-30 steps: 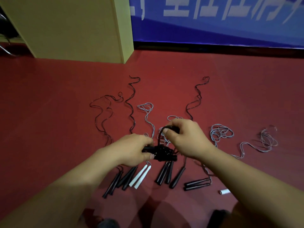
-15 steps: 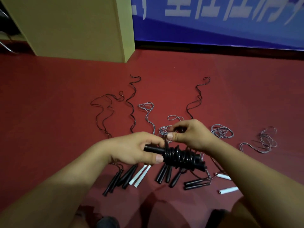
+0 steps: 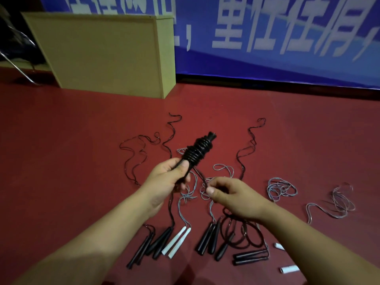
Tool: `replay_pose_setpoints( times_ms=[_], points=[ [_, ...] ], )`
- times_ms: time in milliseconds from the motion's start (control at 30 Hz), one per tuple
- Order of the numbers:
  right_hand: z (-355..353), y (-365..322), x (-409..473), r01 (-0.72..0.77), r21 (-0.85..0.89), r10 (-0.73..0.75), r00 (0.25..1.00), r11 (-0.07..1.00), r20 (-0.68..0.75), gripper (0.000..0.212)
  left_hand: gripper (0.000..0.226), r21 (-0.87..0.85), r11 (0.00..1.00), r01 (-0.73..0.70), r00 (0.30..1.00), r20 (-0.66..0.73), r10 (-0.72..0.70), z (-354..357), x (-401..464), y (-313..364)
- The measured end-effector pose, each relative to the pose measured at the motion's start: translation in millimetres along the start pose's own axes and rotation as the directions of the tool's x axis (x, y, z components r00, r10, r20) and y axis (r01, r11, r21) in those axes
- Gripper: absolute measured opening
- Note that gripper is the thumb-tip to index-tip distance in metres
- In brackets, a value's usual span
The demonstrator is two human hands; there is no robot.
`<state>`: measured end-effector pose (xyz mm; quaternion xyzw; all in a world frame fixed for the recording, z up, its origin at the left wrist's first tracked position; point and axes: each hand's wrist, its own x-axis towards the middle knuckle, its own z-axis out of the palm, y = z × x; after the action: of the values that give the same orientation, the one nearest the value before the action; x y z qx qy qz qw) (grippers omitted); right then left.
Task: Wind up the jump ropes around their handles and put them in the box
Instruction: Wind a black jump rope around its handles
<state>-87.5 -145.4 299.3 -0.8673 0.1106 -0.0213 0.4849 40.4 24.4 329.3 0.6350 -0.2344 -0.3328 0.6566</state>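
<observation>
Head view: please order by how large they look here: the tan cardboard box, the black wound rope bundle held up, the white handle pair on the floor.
1. Tan cardboard box, clearly largest.
2. Black wound rope bundle and white handle pair: they look alike in extent; the bundle is thicker but nearer the camera, so unranked.

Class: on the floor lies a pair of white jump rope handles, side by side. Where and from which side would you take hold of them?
Grip the white handles around their middle, from above: they lie flat, parallel and touching, so one hand can likely close across both. Black handles crowd their left.
</observation>
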Motion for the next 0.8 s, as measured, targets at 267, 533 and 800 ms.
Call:
replay_pose_setpoints(
  times_ms=[267, 533, 800],
  points=[
    [5, -11, -6, -0.024, -0.12, 0.039, 0.992, 0.992, 0.119, 0.031, 0.025, 0.28, 0.96, 0.031, 0.962, -0.269, 0.048, -8, 10, -18],
    [13, -34, -15, 0.086, -0.362, -0.027, 0.986, 0.928, 0.166, 0.039, 0.03, 0.453, 0.891, 0.019, 0.938, -0.317, 0.141, -10, 11, -20],
    [7, -23, -6, -0.078, -0.185, 0.075, 0.997, 0.98, -0.025, 0.034, 0.021, 0.518, 0.855, -0.033, 0.934, -0.288, 0.21, -13, 15, -24]
  ],
)
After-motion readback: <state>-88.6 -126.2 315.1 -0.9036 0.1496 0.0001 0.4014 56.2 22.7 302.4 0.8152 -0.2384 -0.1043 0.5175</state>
